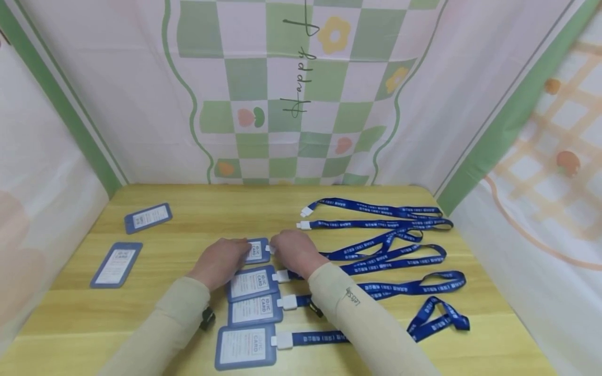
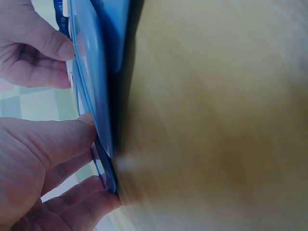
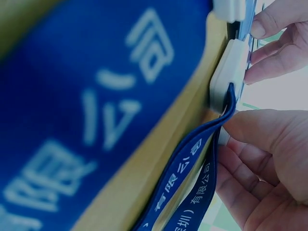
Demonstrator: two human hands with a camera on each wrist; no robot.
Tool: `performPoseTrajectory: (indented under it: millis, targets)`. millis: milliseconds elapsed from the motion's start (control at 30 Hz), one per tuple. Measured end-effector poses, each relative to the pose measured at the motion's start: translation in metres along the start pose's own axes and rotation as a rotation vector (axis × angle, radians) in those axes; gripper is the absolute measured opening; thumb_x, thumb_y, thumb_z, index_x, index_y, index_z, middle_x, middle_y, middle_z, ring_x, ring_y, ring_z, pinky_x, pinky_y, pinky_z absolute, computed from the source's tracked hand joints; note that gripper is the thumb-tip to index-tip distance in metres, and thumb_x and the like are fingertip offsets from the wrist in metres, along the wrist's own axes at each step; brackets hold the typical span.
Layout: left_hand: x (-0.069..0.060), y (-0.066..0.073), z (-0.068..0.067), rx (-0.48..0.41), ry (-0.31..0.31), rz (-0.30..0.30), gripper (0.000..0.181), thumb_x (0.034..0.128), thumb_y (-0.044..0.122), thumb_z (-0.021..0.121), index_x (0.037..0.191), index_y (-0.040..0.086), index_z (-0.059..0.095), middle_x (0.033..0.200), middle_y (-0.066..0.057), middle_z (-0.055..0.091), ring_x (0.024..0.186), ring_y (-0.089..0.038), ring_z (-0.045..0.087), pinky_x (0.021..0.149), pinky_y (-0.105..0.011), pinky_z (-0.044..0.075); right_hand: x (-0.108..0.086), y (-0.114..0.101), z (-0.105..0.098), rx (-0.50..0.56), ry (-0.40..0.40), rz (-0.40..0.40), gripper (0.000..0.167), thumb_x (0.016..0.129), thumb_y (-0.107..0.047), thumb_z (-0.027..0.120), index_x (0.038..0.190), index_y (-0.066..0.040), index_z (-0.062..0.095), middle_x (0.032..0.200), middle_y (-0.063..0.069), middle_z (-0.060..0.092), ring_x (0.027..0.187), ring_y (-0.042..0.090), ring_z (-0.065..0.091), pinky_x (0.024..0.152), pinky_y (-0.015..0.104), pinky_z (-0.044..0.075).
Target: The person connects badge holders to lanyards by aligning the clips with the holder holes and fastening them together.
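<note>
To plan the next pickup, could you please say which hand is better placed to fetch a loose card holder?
Probably the left hand, once the held card holder is released: both loose card holders lie leftward; the right hand, pinching a white clip, is farther.

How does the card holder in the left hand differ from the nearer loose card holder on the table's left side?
The left hand grips the held card holder, while no hand touches the loose card holder. The held card holder is partly covered; the loose card holder shows fully. The held card holder lies crosswise, whereas the loose card holder points mostly away from the camera. Both have blue frames.
</note>
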State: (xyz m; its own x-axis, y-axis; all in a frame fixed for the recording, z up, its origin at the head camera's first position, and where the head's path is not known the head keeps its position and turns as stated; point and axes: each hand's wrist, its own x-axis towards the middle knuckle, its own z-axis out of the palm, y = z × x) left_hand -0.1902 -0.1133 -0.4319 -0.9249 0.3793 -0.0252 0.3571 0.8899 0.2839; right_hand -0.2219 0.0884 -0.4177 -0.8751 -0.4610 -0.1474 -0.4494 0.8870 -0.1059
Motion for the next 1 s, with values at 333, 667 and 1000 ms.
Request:
performPoseTrajectory:
  millis: [333,667,1000]
  targets:
    - [-0.0003,0.0013,-0.0011,-0.007,0.004,0.005,0.033,0.101,0.015,0.068,0.134,0.014,0.07,0.141,-0.013,0.067,0.127,-0.037,0.065,0.11,-0.055,0.053,0.0,0.0009,-0.0004,0.014,-0.008,-0.007,0.019,0.103,-0.019,0.064,0.114,-0.021,0.079,0.107,-0.003,0.078,0.096,0.015,0.071,0.091,0.033,0.061]
    - [-0.0012,-0.0016,-0.0006,-0.021,0.026,0.02,0.033,0.0993,0.015,0.07,0.132,0.014,0.071,0.137,-0.012,0.069,0.125,-0.035,0.066,0.109,-0.054,0.054,0.0022,0.004,0.0008,0.025,0.0,-0.046,0.017,0.103,-0.018,0.066,0.11,-0.022,0.08,0.099,-0.005,0.078,0.085,0.01,0.069,0.086,0.03,0.061]
    - [0.0,-0.0036,0.0021,-0.023,0.035,0.036,0.032,0.0986,0.014,0.071,0.131,0.014,0.071,0.135,-0.012,0.071,0.124,-0.035,0.067,0.109,-0.054,0.053,0.0037,0.004,-0.0007,0.019,0.003,-0.055,0.018,0.101,-0.016,0.067,0.11,-0.022,0.081,0.101,-0.005,0.079,0.087,0.01,0.07,0.087,0.03,0.061]
